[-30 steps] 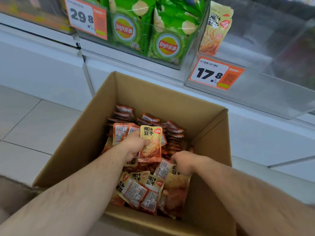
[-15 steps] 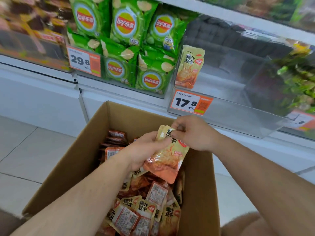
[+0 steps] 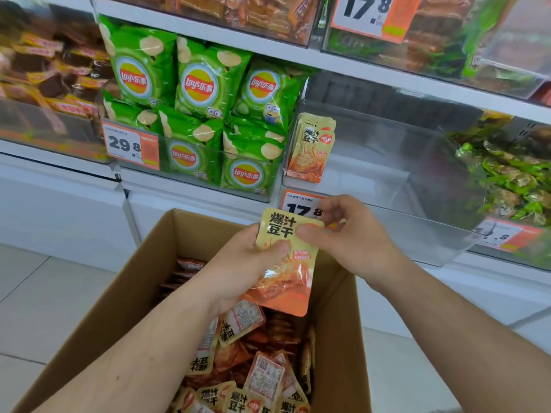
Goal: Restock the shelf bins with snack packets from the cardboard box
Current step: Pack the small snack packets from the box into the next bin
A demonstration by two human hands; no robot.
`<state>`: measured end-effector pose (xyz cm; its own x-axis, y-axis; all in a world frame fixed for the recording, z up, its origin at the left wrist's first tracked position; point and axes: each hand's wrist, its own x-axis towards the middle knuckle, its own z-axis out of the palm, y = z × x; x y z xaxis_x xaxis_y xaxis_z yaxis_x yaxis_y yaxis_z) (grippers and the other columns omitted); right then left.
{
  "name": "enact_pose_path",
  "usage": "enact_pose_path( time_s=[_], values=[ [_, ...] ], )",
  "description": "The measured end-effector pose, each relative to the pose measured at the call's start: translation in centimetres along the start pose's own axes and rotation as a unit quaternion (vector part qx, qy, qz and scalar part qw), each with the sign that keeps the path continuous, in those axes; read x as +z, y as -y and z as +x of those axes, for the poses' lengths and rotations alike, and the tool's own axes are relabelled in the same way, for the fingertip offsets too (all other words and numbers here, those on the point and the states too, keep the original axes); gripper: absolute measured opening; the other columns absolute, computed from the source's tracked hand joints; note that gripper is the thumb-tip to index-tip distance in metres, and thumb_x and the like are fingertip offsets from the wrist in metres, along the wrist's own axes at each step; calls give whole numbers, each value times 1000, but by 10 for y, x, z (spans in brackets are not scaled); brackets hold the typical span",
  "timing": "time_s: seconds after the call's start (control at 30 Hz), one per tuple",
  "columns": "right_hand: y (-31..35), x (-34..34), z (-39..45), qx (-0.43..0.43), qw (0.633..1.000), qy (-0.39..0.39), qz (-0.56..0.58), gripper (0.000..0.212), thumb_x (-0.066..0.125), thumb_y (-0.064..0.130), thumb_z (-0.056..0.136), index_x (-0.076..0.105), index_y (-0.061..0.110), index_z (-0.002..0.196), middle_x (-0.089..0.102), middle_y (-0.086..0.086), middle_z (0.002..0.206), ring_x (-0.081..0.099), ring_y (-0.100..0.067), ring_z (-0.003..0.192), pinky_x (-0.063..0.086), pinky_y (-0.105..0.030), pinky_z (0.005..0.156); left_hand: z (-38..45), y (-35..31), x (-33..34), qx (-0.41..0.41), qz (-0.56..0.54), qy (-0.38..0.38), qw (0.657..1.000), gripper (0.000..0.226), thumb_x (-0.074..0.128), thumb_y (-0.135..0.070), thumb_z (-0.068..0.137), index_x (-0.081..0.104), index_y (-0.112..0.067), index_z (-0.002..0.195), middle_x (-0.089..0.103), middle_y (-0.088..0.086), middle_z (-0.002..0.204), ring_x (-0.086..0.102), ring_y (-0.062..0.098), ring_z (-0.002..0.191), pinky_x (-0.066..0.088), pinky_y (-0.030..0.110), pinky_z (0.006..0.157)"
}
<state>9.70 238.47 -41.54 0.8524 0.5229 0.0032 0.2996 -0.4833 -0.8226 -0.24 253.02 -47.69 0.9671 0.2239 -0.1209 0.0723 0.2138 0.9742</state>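
Observation:
An orange and yellow snack packet [image 3: 283, 272] is held upright above the open cardboard box [image 3: 343, 323]. My left hand [image 3: 247, 263] grips its left side, with more packets tucked under the palm. My right hand [image 3: 346, 234] pinches its top right corner between thumb and fingers. Several more packets [image 3: 262, 368] lie loose in the box. Behind my hands stands a clear shelf bin [image 3: 387, 204] with one or two matching packets [image 3: 311, 147] leaning at its left end.
Green crisp bags [image 3: 202, 114] fill the bin to the left, behind a 29.8 price tag [image 3: 131, 146]. Green wrapped sweets [image 3: 512, 180] fill the bin at right. A 17.8 tag [image 3: 298, 204] sits on the clear bin's front. White tiled floor [image 3: 59, 293] surrounds the box.
Both hands have risen out of the box with the packet, toward the clear bin. My right hand moved from the box contents to the packet's top. The camera has tilted up.

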Motion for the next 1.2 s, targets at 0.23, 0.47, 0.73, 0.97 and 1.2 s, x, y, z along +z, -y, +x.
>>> enact_pose_path(
  time_s=[0.23,0.47,0.73,0.97,1.2],
  values=[
    [5,-12,-8,68,976,191,84,25,74,18,85,71,21,110,75,8,94,61,7,58,40,-5,49,4,-17,24,22,-81,-32,996,19,63,-19,91,63,-19,111,76,4,103,73,24,94,56,43,84],
    [9,-28,-1,96,959,190,188,31,73,7,83,70,7,113,76,-6,97,71,-11,75,50,-17,61,13,-39,31,63,21,-36,997,18,61,-27,95,66,-25,113,75,-1,105,71,23,100,54,50,93],
    [26,-81,96,88,990,31,103,10,72,14,86,64,17,81,55,0,64,27,-9,50,17,-26,50,80,-64,16,210,199,-273,917,33,67,-29,91,62,-22,123,61,-13,107,58,0,91,47,18,82],
    [-12,-42,183,165,985,49,23,18,76,14,84,58,16,81,44,-2,62,27,-12,53,19,-24,51,111,-55,12,249,387,-283,842,44,61,-9,88,64,-27,128,57,-3,98,54,16,94,43,28,77],
    [-25,-17,225,187,981,29,33,20,75,18,87,54,16,86,56,-6,80,42,-12,56,39,-25,54,114,-51,11,281,354,-286,845,49,64,-4,82,67,-29,124,65,-3,98,60,18,92,53,38,80]
  ],
)
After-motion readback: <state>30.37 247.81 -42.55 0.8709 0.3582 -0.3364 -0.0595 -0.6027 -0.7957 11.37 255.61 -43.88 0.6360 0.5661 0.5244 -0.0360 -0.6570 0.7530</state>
